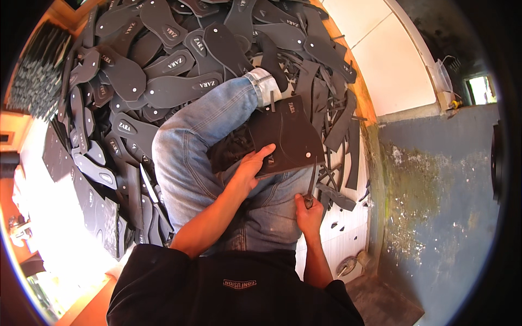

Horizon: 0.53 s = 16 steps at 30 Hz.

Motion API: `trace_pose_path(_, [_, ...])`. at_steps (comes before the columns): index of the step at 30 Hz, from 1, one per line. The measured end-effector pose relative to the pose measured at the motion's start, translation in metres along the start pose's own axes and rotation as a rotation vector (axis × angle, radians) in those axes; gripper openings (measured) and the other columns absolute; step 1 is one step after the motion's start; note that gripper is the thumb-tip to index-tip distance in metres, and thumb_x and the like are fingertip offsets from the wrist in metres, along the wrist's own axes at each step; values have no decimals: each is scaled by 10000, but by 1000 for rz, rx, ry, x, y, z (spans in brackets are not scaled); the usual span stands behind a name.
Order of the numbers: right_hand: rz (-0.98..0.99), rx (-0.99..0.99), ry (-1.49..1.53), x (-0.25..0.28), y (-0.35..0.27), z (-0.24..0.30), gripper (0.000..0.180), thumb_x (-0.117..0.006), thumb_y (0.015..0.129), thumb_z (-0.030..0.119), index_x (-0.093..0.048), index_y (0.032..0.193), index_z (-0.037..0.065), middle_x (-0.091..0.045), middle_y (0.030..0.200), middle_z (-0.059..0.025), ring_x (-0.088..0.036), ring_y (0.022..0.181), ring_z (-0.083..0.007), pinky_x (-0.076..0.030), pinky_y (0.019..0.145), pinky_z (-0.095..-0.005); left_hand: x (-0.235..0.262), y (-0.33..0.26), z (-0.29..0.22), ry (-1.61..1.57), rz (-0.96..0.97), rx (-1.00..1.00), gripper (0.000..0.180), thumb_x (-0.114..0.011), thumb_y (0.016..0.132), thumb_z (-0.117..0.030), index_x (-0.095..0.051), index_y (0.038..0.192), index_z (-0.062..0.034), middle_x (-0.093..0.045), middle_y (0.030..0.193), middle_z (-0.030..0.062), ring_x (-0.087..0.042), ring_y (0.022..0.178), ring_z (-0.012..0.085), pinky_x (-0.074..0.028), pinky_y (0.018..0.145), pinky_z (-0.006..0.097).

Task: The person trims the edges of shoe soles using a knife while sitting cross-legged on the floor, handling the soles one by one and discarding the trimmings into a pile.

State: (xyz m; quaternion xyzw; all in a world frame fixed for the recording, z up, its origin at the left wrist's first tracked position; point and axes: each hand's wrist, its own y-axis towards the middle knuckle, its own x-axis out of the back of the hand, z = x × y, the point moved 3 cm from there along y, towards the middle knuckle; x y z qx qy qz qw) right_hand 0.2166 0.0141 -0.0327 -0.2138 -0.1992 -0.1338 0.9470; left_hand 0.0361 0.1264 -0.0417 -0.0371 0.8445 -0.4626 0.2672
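left hand [251,169] pressed flat on dark sheet [288,138] on lap, right hand [310,213] just below-right, closed on blade [312,182] pointing up at sheet edge

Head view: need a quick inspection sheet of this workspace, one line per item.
Surface: the dark sheet rests on the person's lap, on blue jeans.
Job's things: dark flat sheet with a sole shape on it; slim blade tool at its lower right edge.
Clutter: big pile of dark cut-out soles ahead and to the left; offcut strips to the right.
Grippers: left hand pressed flat on the sheet; right hand closed on the tool.
Cables: nothing seen.
Surroundings: stained grey-blue wall at right, pale panel above it, small scraps on the floor.
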Motion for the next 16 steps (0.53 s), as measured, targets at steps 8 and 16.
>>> trace_pose_path(8, [-271,47,401,19,-22,-17,263,-616,882,157,-489,669,70,-480,512,27,-419,436,-46,-309,415,-207,-17,-77,23,-28,140,-515,278,-695,812,-125,-574,1040,-22,-638,962,51,-612,839,131,-501,775,279])
trace_pose_path(16, [211,47,-19,36,-53,5,331,-693,824,246,-504,638,48,-459,489,11,-404,493,-53,-321,456,-238,11,-101,29,-309,-40,-346,282,-672,837,-141,-585,1067,-3,-636,998,74,-605,898,131,-486,828,274])
